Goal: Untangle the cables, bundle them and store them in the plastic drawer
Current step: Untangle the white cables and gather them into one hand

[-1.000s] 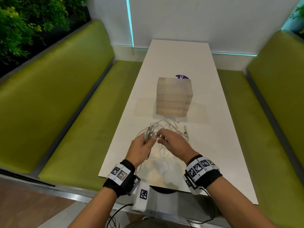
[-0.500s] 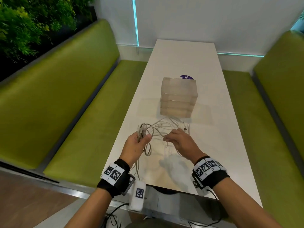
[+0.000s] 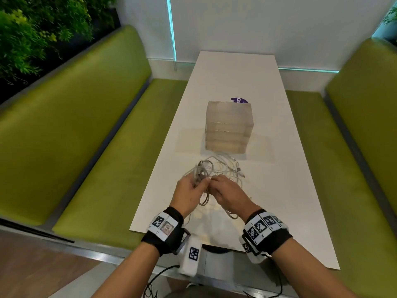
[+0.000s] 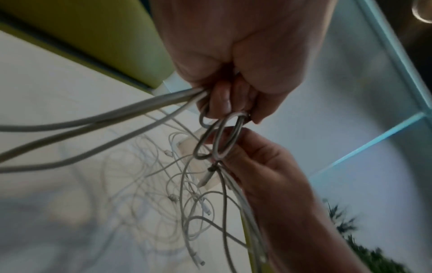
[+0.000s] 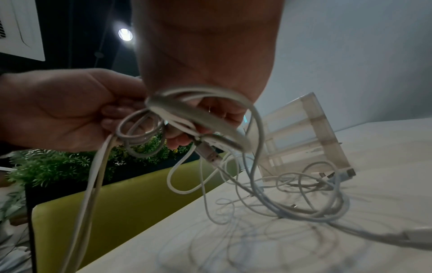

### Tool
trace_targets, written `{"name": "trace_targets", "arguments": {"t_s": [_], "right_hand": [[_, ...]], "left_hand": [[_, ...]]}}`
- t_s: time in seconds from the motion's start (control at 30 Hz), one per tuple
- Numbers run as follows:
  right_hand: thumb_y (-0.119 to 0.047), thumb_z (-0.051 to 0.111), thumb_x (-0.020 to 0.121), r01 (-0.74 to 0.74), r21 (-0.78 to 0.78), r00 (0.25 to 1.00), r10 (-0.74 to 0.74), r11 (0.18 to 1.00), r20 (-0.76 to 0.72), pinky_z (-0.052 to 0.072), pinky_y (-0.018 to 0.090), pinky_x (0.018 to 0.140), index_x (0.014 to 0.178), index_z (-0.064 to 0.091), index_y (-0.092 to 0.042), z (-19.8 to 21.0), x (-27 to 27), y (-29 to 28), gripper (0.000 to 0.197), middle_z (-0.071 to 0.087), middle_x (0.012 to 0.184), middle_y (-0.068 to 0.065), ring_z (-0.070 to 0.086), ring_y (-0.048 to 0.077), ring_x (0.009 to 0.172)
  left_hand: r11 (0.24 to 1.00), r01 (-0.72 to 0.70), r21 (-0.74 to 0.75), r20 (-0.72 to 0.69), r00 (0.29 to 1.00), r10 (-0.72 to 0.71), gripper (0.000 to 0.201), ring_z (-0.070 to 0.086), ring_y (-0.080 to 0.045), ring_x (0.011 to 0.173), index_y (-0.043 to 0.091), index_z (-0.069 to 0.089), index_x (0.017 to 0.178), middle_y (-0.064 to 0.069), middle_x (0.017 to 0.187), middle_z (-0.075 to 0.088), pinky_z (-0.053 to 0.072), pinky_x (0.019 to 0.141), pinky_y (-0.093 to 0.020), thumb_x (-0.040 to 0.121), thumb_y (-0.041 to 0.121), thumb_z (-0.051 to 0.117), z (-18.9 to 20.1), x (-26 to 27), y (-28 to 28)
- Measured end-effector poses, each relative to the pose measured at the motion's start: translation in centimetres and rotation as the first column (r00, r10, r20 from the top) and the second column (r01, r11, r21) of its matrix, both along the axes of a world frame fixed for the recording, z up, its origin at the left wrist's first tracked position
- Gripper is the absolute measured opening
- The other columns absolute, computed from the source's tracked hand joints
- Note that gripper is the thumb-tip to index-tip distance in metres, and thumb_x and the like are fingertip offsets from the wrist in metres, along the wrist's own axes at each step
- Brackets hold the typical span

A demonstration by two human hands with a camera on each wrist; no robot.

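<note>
Gripping a coiled grey cable (image 4: 217,136) in our left hand (image 3: 189,191), fingers curled round its loops to keep the coil from springing apart, we are working the right hand (image 3: 227,195) against it, fingertips pinching strands right at the coil, probably to free that cable from the rest. We are holding both hands raised above the near end of the white table (image 3: 279,190) so the loose white cables (image 3: 225,166) are hanging and trailing onto the tabletop, which likely lets knots show. Most of the tangle is lying between our hands and the plastic drawer (image 3: 228,125), just in front of it. That drawer unit is standing upright mid-table with every drawer looking closed, so nothing is being stored yet; we are judging this an early untangling stage.
</note>
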State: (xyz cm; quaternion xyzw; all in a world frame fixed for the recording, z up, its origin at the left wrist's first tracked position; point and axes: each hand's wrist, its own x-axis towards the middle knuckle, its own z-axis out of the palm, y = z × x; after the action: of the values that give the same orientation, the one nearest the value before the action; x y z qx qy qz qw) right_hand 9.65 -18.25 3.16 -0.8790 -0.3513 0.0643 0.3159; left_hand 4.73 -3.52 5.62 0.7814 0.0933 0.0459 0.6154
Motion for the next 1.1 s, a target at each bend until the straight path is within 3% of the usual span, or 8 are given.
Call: {"name": "trace_targets", "arguments": {"t_s": [0.1, 0.2, 0.27, 0.5, 0.7, 0.8, 0.97, 1.1], "right_hand": [[-0.024, 0.057, 0.091, 0.055, -0.003, 0.998, -0.055, 0.998, -0.004, 0.042, 0.030, 0.078, 0.099, 0.066, -0.019, -0.2, 1.1, -0.3, 0.012, 0.058, 0.093, -0.007, 0.050, 0.016, 0.093], [-0.015, 0.059, 0.088, 0.103, -0.041, 0.990, -0.106, 0.994, -0.096, 0.042, 0.029, 0.078, 0.092, 0.067, -0.018, -1.2, 1.7, -1.4, 0.010, 0.057, 0.096, -0.005, 0.051, 0.011, 0.090], [-0.013, 0.060, 0.090, 0.118, 0.042, 0.976, -0.109, 0.992, -0.188, 0.041, 0.025, 0.077, 0.092, 0.070, -0.016, -1.6, 1.5, -1.7, 0.011, 0.058, 0.092, -0.005, 0.053, 0.007, 0.086], [-0.018, 0.053, 0.092, 0.043, 0.149, 0.988, -0.020, 0.988, -0.152, 0.041, 0.025, 0.070, 0.104, 0.071, -0.012, 0.2, 0.8, 0.3, 0.022, 0.049, 0.082, -0.007, 0.049, 0.010, 0.076], [-0.018, 0.058, 0.092, -0.019, 0.102, 0.997, 0.027, 0.995, -0.079, 0.045, 0.031, 0.072, 0.097, 0.071, -0.006, 0.8, 0.9, 0.6, 0.018, 0.049, 0.085, -0.005, 0.050, 0.013, 0.078], [-0.018, 0.060, 0.090, -0.025, 0.111, 0.993, 0.038, 0.994, -0.110, 0.047, 0.033, 0.076, 0.099, 0.070, -0.008, 1.1, 0.7, 0.8, 0.016, 0.050, 0.088, -0.005, 0.054, 0.015, 0.082], [-0.009, 0.064, 0.085, 0.032, -0.003, 0.978, -0.032, 0.999, -0.207, 0.039, 0.023, 0.078, 0.096, 0.069, -0.013, -0.1, 1.4, -0.8, 0.012, 0.049, 0.098, -0.008, 0.051, 0.006, 0.087], [-0.009, 0.061, 0.088, 0.150, -0.105, 0.974, -0.165, 0.983, -0.153, 0.037, 0.019, 0.083, 0.100, 0.071, -0.010, -1.7, 2.0, -3.0, 0.015, 0.060, 0.112, 0.002, 0.057, 0.018, 0.106]], "left_hand": [[0.984, -0.112, -0.137, -0.024, 0.994, 0.109, 0.016, 0.040, -0.003, 0.043, 0.019, 0.059, 0.076, 0.013, 0.045, 0.047, 0.035, 0.050, -0.024, 0.092, 0.017, 0.060, 0.5, -0.1, 0.5], [0.922, -0.247, -0.297, -0.063, 0.969, 0.239, 0.025, 0.032, -0.008, 0.046, 0.015, 0.050, 0.070, 0.008, 0.049, 0.036, 0.032, 0.049, -0.024, 0.094, 0.012, 0.054, 1.6, 0.0, 1.3], [0.931, -0.235, -0.279, -0.049, 0.972, 0.231, 0.028, 0.029, -0.009, 0.046, 0.016, 0.046, 0.068, 0.008, 0.050, 0.033, 0.030, 0.048, -0.024, 0.094, 0.012, 0.054, 1.9, 0.3, 2.4], [0.982, 0.085, -0.170, -0.103, 0.989, -0.104, 0.008, 0.048, 0.001, 0.048, 0.014, 0.063, 0.086, 0.016, 0.049, 0.056, 0.037, 0.049, -0.012, 0.085, 0.009, 0.068, 1.2, -0.7, 1.5], [0.983, -0.022, -0.181, -0.009, 1.000, 0.021, 0.005, 0.050, 0.004, 0.048, 0.009, 0.064, 0.093, 0.017, 0.051, 0.057, 0.038, 0.052, -0.010, 0.088, 0.009, 0.065, 0.5, -0.4, 0.4], [0.976, -0.041, -0.213, 0.011, 0.999, 0.044, 0.008, 0.057, 0.001, 0.055, 0.004, 0.064, 0.096, 0.009, 0.065, 0.064, 0.045, 0.056, -0.013, 0.088, 0.006, 0.063, 0.8, -0.5, 0.2], [0.883, -0.210, -0.421, -0.047, 0.977, 0.210, 0.011, 0.045, -0.004, 0.045, 0.012, 0.058, 0.079, 0.011, 0.051, 0.054, 0.042, 0.046, -0.018, 0.089, 0.007, 0.061, 1.9, 0.0, 1.8], [0.884, -0.185, -0.428, -0.052, 0.982, 0.180, 0.017, 0.038, -0.003, 0.042, 0.014, 0.055, 0.075, 0.010, 0.050, 0.044, 0.039, 0.043, -0.016, 0.089, 0.007, 0.061, 2.6, 0.4, 3.8]]}}
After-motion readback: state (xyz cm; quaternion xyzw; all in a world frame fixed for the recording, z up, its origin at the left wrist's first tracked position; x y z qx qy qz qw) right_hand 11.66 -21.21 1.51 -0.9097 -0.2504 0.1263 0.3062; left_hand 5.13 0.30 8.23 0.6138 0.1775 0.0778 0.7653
